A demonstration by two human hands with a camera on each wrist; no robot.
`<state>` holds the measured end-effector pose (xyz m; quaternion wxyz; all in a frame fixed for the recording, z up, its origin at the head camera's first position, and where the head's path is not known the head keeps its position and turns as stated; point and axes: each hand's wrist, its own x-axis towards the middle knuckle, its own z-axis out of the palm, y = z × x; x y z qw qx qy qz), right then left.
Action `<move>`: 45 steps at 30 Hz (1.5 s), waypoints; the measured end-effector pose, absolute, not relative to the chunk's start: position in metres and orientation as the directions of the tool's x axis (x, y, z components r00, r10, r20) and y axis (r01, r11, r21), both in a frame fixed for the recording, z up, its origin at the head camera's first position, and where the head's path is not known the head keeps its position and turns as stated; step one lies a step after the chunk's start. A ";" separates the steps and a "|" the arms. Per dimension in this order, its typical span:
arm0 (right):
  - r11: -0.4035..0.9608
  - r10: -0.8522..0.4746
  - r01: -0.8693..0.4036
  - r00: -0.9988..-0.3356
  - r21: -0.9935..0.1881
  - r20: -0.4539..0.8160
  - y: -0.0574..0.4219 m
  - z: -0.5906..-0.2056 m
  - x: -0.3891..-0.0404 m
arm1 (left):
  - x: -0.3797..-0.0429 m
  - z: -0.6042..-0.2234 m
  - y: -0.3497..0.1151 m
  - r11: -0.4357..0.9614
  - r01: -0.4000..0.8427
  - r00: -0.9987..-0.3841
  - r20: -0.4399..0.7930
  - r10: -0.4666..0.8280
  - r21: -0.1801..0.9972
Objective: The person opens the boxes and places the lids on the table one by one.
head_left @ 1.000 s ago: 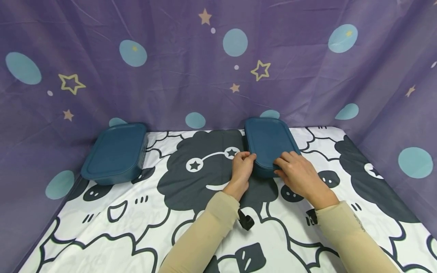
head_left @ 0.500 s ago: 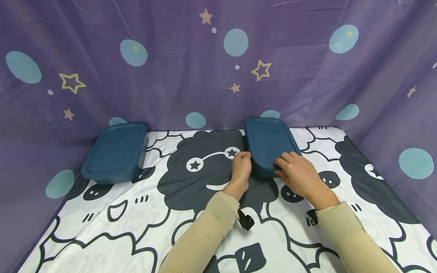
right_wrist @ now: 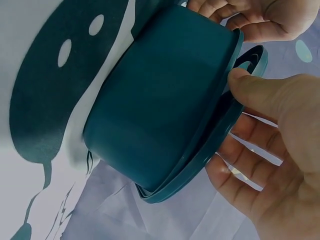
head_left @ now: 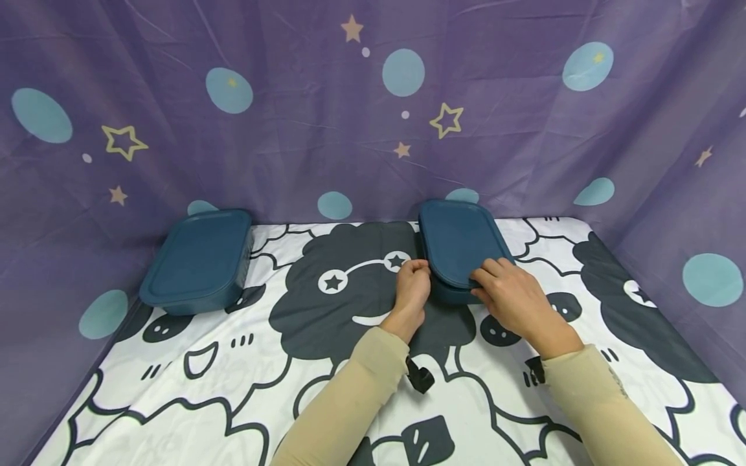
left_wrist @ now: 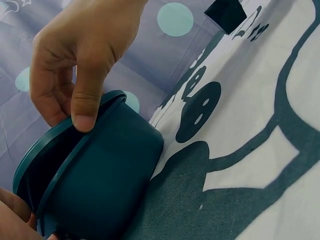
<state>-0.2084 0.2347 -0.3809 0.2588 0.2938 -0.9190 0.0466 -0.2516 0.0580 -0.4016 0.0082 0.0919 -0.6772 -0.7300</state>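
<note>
Since the last frame, the near edge of the lid (head_left: pixel 463 239) has lifted off its blue box (head_left: pixel 457 296), and your right hand (head_left: pixel 515 298) has shifted slightly with it. You've got the right fingers pinching the lid by its near edge: thumb tucked under it, other fingers on the top face. The left wrist view shows the gap, a dark wedge between lid and rim; you can't make out what's inside. The far end looks to be resting on the box.

Your left hand (head_left: pixel 412 291) hasn't moved much. Its fingers are curled at the box's left side, right by the rim; cannot tell whether they're gripping it.

The box sits upright, right of centre, near the back of the cloth-covered counter (head_left: pixel 175 421), close to the purple curtain (head_left: pixel 303 142). A second blue box (head_left: pixel 198 262) stands well apart on your left, lid on, also by the curtain. Cloth has big black-and-white cartoon faces. You're in beige sleeves (head_left: pixel 350 391), with a black piece (head_left: pixel 421 377) at the left wrist.
</note>
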 end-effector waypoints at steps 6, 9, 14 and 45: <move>0.827 -0.523 -0.553 -0.697 0.096 0.490 0.234 -0.379 -0.207 | -0.252 -0.403 0.059 -0.081 -0.081 -0.985 -0.092 -0.146 0.993; 0.833 -0.525 -0.540 -0.705 0.119 0.478 0.233 -0.378 -0.205 | -0.253 -0.403 0.060 -0.086 -0.068 -0.986 -0.080 -0.144 0.994; 0.838 -0.525 -0.527 -0.706 0.143 0.474 0.232 -0.378 -0.205 | -0.253 -0.403 0.061 -0.092 -0.044 -0.988 -0.057 -0.144 0.995; 0.848 -0.511 -0.506 -0.709 0.155 0.486 0.231 -0.371 -0.200 | -0.253 -0.405 0.058 -0.089 -0.061 -0.990 -0.072 -0.123 0.994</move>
